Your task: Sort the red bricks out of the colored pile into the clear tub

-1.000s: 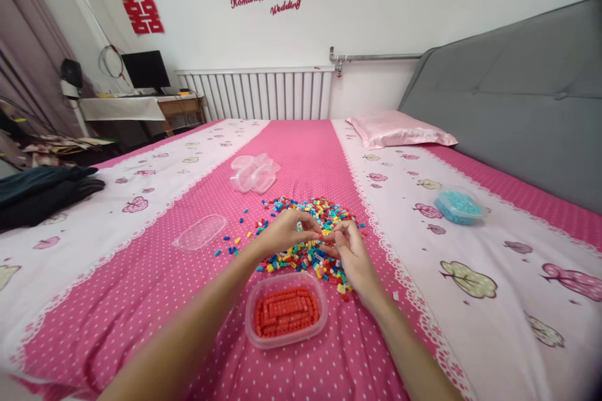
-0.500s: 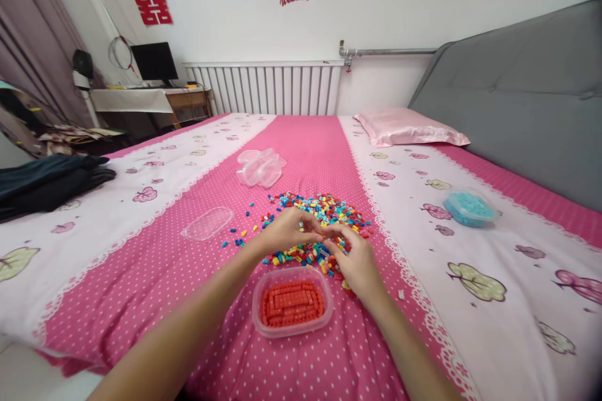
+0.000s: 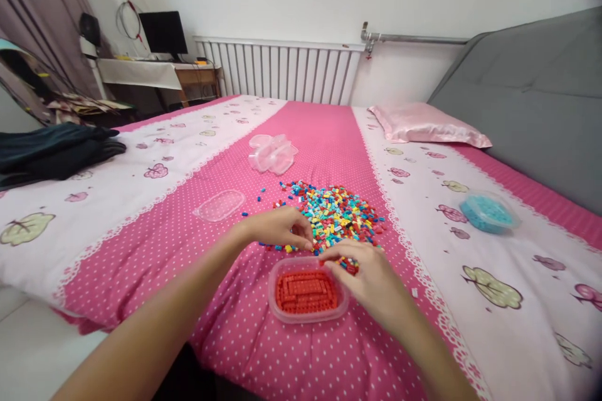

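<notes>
My right hand [image 3: 364, 269] pinches a small red toy brick [image 3: 322, 262] between thumb and fingertips, just above the right rear corner of a clear plastic box [image 3: 308, 318]. Red bricks [image 3: 305, 291] lie packed in neat rows inside that box. My left hand [image 3: 285, 227] hovers at the near left side of a loose pile of multicoloured bricks [image 3: 336, 213]. Its fingers are curved, with a gap between thumb and index, and I see nothing held there. The two hands are apart.
Beyond the pile lie several stacked clear plastic pieces [image 3: 273, 153]. A clear lid [image 3: 220, 205] rests on the bedspread to the left. To the right stands a box of light-blue bricks [image 3: 489, 211]. A pink pillow [image 3: 427, 123] and dark clothing [image 3: 56, 153] lie farther out.
My hands were together over the pile, fingertips meeting at a red piece. They have separated, and my right hand has come down towards the box with a red brick. The view has shifted.
</notes>
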`<action>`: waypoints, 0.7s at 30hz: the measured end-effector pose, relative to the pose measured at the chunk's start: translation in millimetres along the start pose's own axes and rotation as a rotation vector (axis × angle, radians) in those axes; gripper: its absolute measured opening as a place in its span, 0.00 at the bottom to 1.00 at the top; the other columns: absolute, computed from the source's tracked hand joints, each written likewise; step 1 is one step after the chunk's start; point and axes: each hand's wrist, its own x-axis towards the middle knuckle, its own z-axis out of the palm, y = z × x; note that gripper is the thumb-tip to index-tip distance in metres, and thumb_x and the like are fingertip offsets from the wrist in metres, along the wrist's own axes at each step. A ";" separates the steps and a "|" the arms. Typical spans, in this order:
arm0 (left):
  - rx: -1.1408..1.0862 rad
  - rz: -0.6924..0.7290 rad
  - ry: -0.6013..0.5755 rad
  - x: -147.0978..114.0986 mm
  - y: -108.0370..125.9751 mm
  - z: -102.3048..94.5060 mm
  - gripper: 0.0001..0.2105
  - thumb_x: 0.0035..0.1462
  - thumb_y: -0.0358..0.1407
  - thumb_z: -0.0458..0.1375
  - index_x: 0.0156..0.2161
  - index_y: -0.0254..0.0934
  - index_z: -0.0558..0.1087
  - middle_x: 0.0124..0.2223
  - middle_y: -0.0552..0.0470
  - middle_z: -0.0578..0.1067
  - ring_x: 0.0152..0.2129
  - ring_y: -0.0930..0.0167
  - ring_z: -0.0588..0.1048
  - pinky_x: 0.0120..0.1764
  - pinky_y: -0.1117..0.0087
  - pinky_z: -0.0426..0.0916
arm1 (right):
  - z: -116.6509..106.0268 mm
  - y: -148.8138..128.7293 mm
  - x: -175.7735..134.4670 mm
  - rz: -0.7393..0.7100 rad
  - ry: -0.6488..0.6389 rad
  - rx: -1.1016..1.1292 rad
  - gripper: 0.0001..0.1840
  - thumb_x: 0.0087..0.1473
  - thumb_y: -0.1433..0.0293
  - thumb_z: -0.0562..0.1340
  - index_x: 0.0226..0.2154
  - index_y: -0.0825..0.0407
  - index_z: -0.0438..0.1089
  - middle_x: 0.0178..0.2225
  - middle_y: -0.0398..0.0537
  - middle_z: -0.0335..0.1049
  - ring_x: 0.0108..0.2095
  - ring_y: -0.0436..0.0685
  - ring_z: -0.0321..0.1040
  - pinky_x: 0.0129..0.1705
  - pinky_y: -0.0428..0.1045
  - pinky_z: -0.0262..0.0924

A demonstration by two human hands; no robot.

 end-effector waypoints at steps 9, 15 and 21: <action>-0.028 -0.010 -0.177 -2.0 -6.6 6.4 0.09 0.53 0.42 0.66 0.33 0.39 0.81 0.27 0.55 0.80 0.24 0.72 0.76 0.28 0.75 0.66 | 28.2 -31.4 0.5 -0.109 -0.255 -0.270 0.10 0.43 0.78 0.72 0.25 0.46 0.75 0.31 0.43 0.78 0.35 0.61 0.74 0.39 0.54 0.60; -0.057 -0.005 -0.206 -1.7 -10.4 7.6 0.09 0.55 0.41 0.64 0.31 0.37 0.80 0.26 0.54 0.80 0.23 0.73 0.75 0.27 0.76 0.65 | 25.3 -31.8 5.9 -0.013 -0.341 -0.287 0.11 0.43 0.80 0.71 0.24 0.46 0.76 0.30 0.42 0.78 0.36 0.60 0.74 0.39 0.52 0.58; -0.069 -0.017 -0.230 0.2 -13.6 8.7 0.10 0.54 0.41 0.65 0.32 0.33 0.80 0.27 0.53 0.80 0.25 0.73 0.75 0.28 0.77 0.66 | 18.9 -36.8 7.9 0.056 -0.397 -0.267 0.11 0.46 0.80 0.68 0.24 0.48 0.75 0.30 0.40 0.78 0.35 0.55 0.73 0.41 0.50 0.56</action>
